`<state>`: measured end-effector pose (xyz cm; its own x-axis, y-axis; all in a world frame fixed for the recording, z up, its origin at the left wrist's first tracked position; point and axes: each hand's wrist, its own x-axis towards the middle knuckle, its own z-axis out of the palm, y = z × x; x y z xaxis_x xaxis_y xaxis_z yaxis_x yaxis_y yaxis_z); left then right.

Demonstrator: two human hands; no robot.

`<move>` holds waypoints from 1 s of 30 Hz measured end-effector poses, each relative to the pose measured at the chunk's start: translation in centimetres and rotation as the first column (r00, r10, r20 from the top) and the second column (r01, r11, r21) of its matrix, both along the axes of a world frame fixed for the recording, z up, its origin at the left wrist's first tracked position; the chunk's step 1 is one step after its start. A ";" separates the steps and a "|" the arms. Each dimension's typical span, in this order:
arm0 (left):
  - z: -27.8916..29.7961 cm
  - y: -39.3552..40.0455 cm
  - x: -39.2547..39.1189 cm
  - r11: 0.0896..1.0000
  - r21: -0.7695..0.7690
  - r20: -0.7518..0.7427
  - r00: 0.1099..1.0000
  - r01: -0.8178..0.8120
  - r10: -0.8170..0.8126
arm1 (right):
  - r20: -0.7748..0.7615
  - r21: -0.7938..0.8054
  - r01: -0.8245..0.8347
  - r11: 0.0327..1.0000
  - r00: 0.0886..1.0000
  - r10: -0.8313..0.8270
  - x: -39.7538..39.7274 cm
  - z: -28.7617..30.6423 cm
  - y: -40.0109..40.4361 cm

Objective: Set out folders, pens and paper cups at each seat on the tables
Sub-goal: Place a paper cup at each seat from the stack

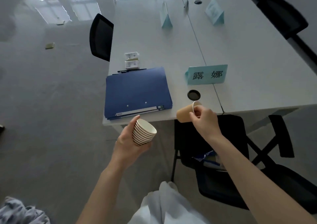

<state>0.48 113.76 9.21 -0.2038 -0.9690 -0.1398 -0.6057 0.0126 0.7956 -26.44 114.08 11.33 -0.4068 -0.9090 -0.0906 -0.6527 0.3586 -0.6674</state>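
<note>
My left hand (127, 142) grips a nested stack of paper cups (143, 132), tilted with the open mouths facing up and right, just below the table's near edge. My right hand (205, 119) pinches the rim of a single tan paper cup (185, 113), held on its side over the front edge of the white table (171, 52). A stack of blue folders (137, 91) lies on the near left corner of the table. A dark pen (132, 70) rests along the folders' far edge.
A teal name card (206, 74) stands right of the folders, with a black cable grommet (193, 94) in front of it. Two more name cards (165, 17) stand farther back. Small white boxes (132, 60) sit behind the pen. Black chairs (101, 36) flank the table; one (205, 138) is below my right hand.
</note>
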 end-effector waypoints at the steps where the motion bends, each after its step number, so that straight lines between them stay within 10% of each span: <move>1: 0.1 -0.3 -0.5 1.000 -0.001 0.003 1.000 0.010 -0.010 | -0.079 0.034 -0.020 0.999 0.997 0.022 -1.2 -0.8 -1.1; 13: -0.1 -2.7 -7.0 0.997 0.033 0.013 0.998 0.068 -0.068 | -0.430 0.349 -0.133 0.928 0.857 0.285 -11.0 -8.3 -8.1; 20: 0.1 -3.8 -6.8 1.000 0.029 0.016 1.000 -0.012 0.011 | -0.432 0.196 -0.083 0.977 0.887 0.162 -9.9 -7.0 -9.3; 30: 0.3 -5.7 -0.9 0.989 0.044 0.050 0.989 -0.139 0.137 | 0.219 -0.098 -0.482 0.871 0.843 0.491 7.1 3.1 -11.5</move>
